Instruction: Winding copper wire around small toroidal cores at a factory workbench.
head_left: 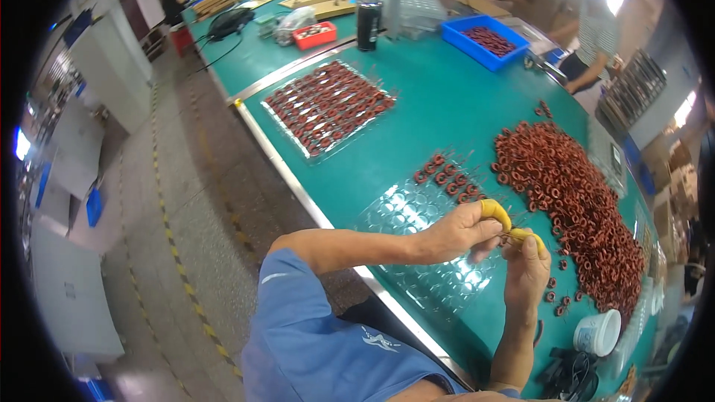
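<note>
My left hand (458, 232) and my right hand (527, 264) meet over a clear plastic tray (406, 212), fingers closed in a pinch. Yellow covers sheathe some of their fingertips. Between them is what looks like a small red-brown ring coil with thin wire leads, mostly hidden by the fingers. Several such coils (450, 176) sit in rows at the tray's far end, while its nearer round pockets show no coils. To the right of my hands spreads a big heap of loose ring coils (570, 205). A few stray coils lie beside my right wrist.
Farther left lies a filled coil tray (328, 108). A black flask (369, 22), a red bin (314, 35) and a blue bin of coils (484, 41) stand beyond. A white tub (597, 333) is near right. Another person (596, 37) is across the green table (424, 104).
</note>
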`<action>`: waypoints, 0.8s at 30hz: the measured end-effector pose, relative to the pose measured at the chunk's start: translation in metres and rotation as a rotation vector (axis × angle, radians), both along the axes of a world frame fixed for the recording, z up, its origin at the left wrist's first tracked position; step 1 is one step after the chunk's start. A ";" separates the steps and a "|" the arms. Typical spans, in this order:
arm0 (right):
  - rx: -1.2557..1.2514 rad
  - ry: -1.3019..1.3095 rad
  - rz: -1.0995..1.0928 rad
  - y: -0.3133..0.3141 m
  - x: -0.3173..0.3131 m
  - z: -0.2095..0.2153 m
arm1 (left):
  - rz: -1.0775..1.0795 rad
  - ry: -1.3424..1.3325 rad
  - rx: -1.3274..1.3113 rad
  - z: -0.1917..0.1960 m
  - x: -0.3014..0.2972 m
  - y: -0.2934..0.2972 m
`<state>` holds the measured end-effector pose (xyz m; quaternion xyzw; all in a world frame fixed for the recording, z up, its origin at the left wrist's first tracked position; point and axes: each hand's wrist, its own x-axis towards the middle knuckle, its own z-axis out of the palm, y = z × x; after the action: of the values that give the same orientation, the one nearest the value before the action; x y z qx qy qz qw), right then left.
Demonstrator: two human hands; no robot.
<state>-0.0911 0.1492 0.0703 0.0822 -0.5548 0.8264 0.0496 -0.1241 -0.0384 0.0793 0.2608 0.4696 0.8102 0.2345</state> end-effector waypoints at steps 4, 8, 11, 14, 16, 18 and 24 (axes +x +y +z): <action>0.161 0.095 -0.085 -0.002 0.008 0.003 | 0.033 0.019 -0.032 -0.002 0.013 -0.007; 0.235 0.080 -0.084 0.004 0.012 0.007 | 0.119 0.117 -0.057 -0.004 0.019 -0.014; 0.349 0.059 -0.058 0.005 0.019 0.008 | 0.151 0.095 -0.069 -0.002 0.025 -0.014; 0.445 0.143 -0.099 0.002 0.024 0.006 | 0.157 0.134 -0.123 0.000 0.030 -0.010; 0.450 0.163 -0.129 0.002 0.026 0.007 | 0.154 0.132 -0.098 0.002 0.034 -0.007; 0.456 0.184 -0.192 -0.001 0.026 0.009 | 0.145 0.140 -0.093 0.006 0.037 -0.004; 0.618 0.144 -0.268 -0.005 0.030 0.023 | 0.176 0.182 -0.140 0.015 0.044 0.003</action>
<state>-0.0611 0.1440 0.0933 0.0778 -0.7797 0.5978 0.1693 -0.0805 -0.0356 0.0942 0.2738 0.5654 0.7659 0.1368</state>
